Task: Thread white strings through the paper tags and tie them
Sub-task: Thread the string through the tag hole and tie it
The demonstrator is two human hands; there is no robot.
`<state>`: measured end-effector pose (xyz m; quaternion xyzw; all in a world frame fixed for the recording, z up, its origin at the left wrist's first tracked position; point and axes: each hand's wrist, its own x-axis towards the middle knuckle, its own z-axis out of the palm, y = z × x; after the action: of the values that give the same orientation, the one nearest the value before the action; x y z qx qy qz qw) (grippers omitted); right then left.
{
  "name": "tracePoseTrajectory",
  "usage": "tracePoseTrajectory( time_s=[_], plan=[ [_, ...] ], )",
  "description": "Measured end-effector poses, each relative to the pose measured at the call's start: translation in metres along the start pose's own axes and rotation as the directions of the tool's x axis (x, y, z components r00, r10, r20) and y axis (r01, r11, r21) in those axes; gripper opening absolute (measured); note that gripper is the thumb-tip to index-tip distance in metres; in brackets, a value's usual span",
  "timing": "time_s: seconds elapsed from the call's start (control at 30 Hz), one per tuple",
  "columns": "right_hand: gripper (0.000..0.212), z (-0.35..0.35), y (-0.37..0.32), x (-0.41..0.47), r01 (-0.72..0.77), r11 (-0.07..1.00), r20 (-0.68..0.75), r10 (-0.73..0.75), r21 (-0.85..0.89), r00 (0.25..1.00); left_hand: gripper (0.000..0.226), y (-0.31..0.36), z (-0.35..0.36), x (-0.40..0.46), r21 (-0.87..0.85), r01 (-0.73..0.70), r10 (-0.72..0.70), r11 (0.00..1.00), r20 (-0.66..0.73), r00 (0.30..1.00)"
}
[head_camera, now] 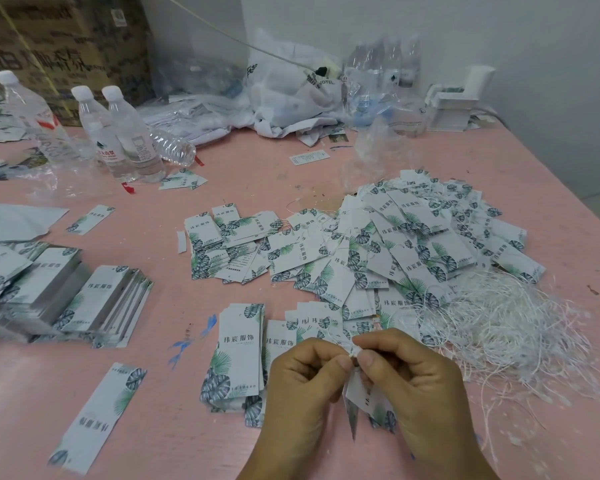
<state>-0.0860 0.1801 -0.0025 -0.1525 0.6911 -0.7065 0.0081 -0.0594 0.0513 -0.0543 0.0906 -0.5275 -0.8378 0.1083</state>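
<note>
My left hand [305, 379] and my right hand [409, 372] meet at the near edge of the pink table, both pinching a white string [354, 353] between thumb and fingers. A paper tag [359, 398] with green leaf print hangs below the pinch, partly hidden by my fingers. Just left of my hands lies a small stack of tags [238, 351]. A tangle of loose white strings [499, 327] spreads to the right. Behind it is a big heap of tags with strings [413, 237].
Stacks of tags [94, 303] sit at the left, and a single tag [97, 417] lies near the front left. Water bottles [118, 133] stand at the back left, plastic bags [291, 91] and a white box [454, 102] at the back by the wall.
</note>
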Motion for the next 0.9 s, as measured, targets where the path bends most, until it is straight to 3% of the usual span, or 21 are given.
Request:
tracePoseTrajectory(
  time_s=[0.53,0.9],
  plan=[
    [0.027,-0.0009,0.006,0.003,0.087,0.995,0.04,-0.085,-0.048,0.996,0.016,0.0096,0.0051,-0.003,-0.001,-0.01,0.01,1.0,0.009,1.0],
    [0.019,-0.0043,0.0066,0.0059,0.035,0.999,0.078,-0.033,-0.016,0.996,0.041,0.0011,0.0018,-0.0015,-0.021,0.011,-0.01,1.0,0.019,1.0]
  ],
)
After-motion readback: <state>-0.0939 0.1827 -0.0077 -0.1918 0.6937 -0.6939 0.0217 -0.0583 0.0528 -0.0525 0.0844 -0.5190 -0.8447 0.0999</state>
